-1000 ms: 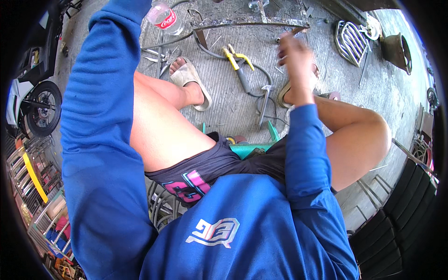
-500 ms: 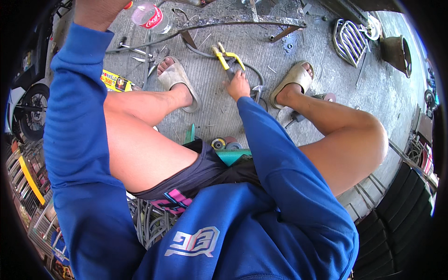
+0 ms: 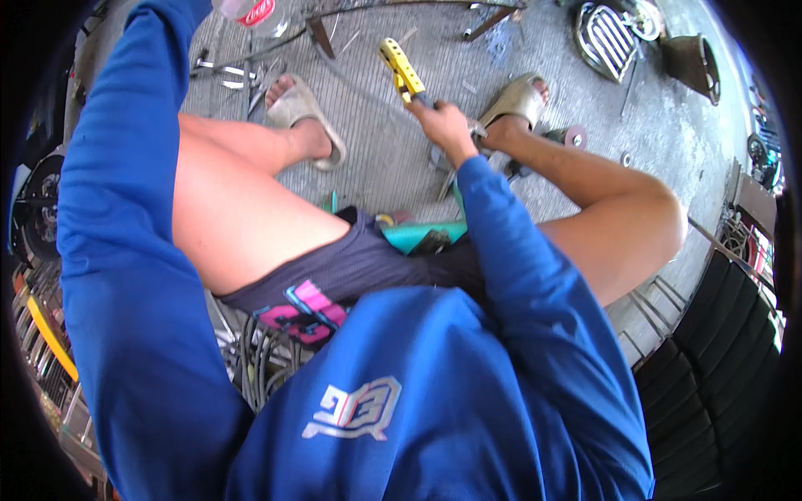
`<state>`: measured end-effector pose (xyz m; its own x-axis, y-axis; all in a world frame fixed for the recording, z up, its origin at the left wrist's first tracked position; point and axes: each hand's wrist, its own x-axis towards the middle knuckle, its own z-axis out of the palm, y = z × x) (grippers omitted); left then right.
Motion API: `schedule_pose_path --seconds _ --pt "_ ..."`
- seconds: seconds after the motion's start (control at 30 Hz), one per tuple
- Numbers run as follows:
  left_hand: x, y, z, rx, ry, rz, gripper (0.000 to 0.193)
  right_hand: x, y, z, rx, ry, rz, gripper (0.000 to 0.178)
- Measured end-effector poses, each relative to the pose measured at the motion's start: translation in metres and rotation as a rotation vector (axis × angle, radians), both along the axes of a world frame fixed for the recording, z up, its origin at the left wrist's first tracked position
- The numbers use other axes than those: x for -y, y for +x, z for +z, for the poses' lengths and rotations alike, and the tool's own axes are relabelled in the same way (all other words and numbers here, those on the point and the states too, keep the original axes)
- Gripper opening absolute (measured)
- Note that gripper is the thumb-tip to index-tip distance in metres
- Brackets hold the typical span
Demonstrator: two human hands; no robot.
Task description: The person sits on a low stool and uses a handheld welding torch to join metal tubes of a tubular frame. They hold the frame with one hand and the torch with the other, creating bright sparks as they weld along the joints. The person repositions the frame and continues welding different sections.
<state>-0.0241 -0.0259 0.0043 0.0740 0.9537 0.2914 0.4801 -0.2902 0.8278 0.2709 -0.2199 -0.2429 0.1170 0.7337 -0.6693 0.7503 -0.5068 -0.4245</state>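
Note:
My right hand (image 3: pixel 447 129) is closed around the dark handle of a yellow welding electrode holder (image 3: pixel 401 71), held up above the floor between my feet. Its jaw end points away from me, and I cannot make out a rod in it. My left arm, in a blue sleeve (image 3: pixel 125 150), reaches forward past the upper left edge, so the left hand is out of sight. Near that cuff is a clear plastic bottle (image 3: pixel 269 23) with a red label, cut off by the top edge. Ahead of the holder stands a rusty metal frame (image 3: pixel 409 8), only partly in view.
Pliers-like tools (image 3: pixel 234 77) lie left of my left sandal (image 3: pixel 305 117). A grey cable (image 3: pixel 351 79) crosses the floor. Beyond my right foot are a grinding disc (image 3: pixel 576 138), a chrome grille (image 3: pixel 606 42) and a brown pot-like vessel (image 3: pixel 693 67). A black ribbed pad (image 3: pixel 710 376) is at right.
My right hand has lifted the electrode holder off the floor and turned it. The left hand has gone out of view at the top, and the whole view has shifted, moving floor items upward.

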Motion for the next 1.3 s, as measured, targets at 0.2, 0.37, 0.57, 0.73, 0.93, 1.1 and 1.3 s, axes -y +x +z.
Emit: schedule_pose_path --seconds 0.2,0.37,0.57,0.73,0.93,1.1,1.3 --pt "0.014 0.004 -0.009 0.018 0.129 -0.041 0.032 0.027 0.001 0.076 -0.621 0.202 -0.646 0.049" --pt "0.045 0.015 0.025 -0.469 0.881 -0.276 0.03 0.006 0.007 0.111 -0.849 0.317 -0.766 0.028" --pt "0.073 -0.002 0.053 -0.637 0.777 -0.556 0.043 -0.005 0.006 0.125 -1.082 0.377 -0.853 0.029" --pt "0.084 0.003 0.063 -0.603 0.848 -0.527 0.037 0.0 0.003 0.118 -1.009 0.473 -0.898 0.026" --pt "0.092 0.018 0.073 -0.563 0.857 -0.54 0.041 -0.01 0.006 0.095 -1.176 0.272 -1.167 0.027" --pt "0.097 0.02 0.073 -0.551 0.805 -0.579 0.045 0.0 0.01 0.085 -1.156 0.488 -0.879 0.029" --pt "0.096 0.024 0.066 -0.583 0.849 -0.557 0.046 -0.006 0.015 0.086 -1.094 0.409 -0.995 0.037"
